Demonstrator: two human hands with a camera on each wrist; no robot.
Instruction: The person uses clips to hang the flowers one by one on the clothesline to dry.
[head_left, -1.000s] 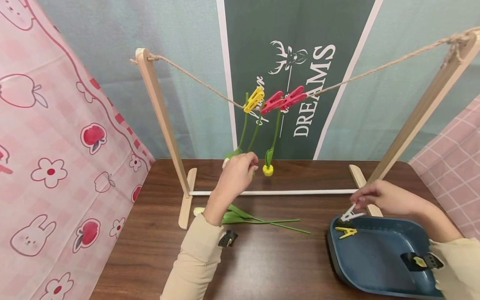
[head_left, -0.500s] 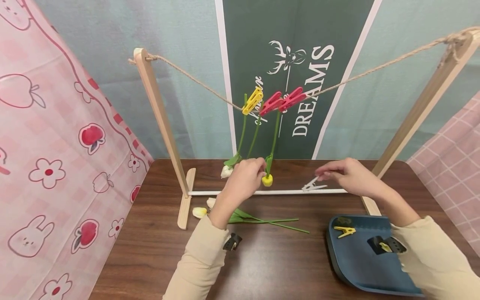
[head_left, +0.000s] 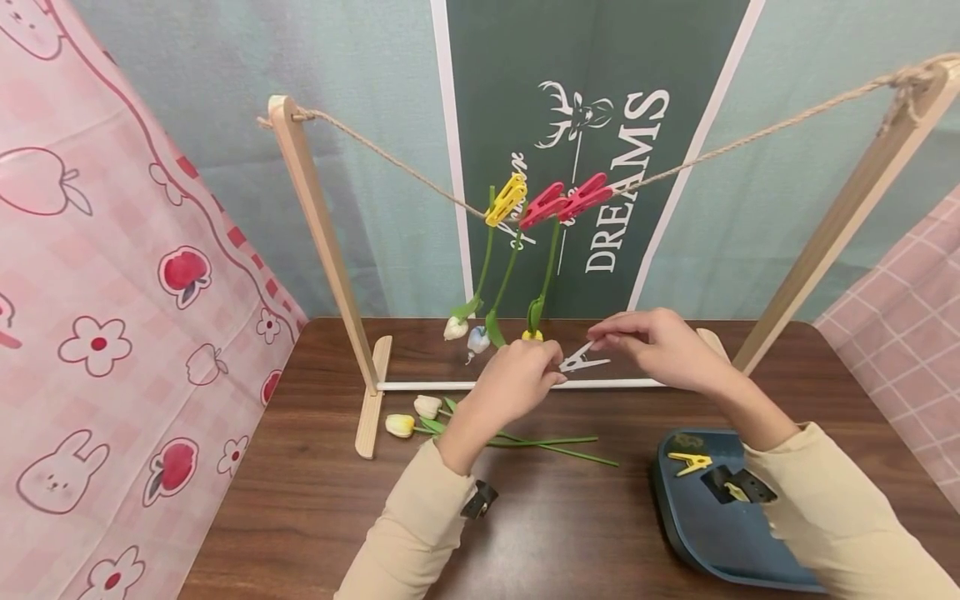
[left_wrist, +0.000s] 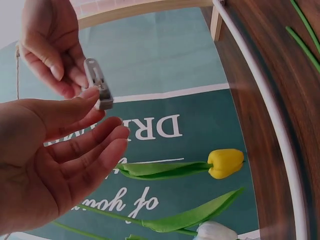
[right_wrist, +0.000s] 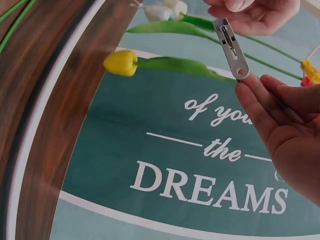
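Note:
My right hand (head_left: 656, 342) pinches a white clothespin (head_left: 581, 360) by its handle end, above the white crossbar. My left hand (head_left: 517, 379) is close beside it, thumb and fingers loosely spread, fingertips right at the clothespin's other end. In the left wrist view, the thumb tip overlaps the clothespin (left_wrist: 101, 87). Behind the hands, three tulips hang head down from a twine line: a white tulip (head_left: 455, 327), a pale blue tulip (head_left: 478, 339) and a yellow tulip (right_wrist: 121, 63). A yellow clothespin (head_left: 507, 200) and two red clothespins (head_left: 564, 202) sit on the twine above them.
Wooden posts (head_left: 322, 242) hold the sagging twine (head_left: 390, 156), joined below by a white crossbar (head_left: 420, 386). Two tulips, one a yellow-white tulip (head_left: 400, 426), lie on the table (head_left: 555, 517). A blue tray (head_left: 720, 542) at right holds a yellow clothespin (head_left: 688, 463).
My right hand has carried the white clothespin from over the tray leftward to the left hand. My left hand has moved right and slightly down, away from the hanging tulips.

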